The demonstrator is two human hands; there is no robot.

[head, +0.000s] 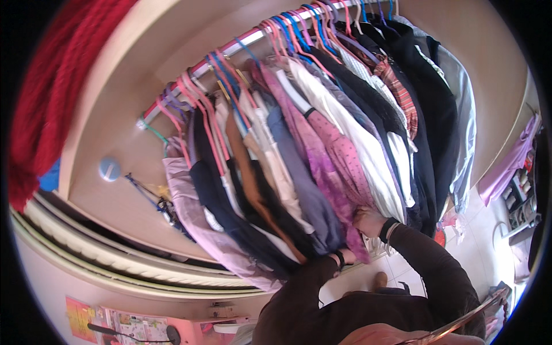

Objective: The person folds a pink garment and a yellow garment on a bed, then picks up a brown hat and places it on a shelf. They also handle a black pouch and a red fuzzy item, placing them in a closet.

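Observation:
A closely packed row of clothes hangs from a metal rail (254, 38) on pink, blue and purple plastic hangers. My right hand (370, 222) is at the lower part of a purple patterned garment (323, 172), its fingers bent against the cloth. Beside it hangs a pink dotted garment (340, 155). Lower down, my left hand (347, 256) reaches to the bottom edge of the same purple garment, next to a grey-blue garment (308, 198); its fingers are mostly hidden. White garments (366, 151) hang just right of the pink one.
A red knitted cloth (56, 99) hangs at the upper left. A round blue object (109, 169) is on the wardrobe's inner wall. Sliding-door tracks (129, 263) run along the lower left. A lilac cloth (511, 159) and a rack with small items (522, 194) stand at the right.

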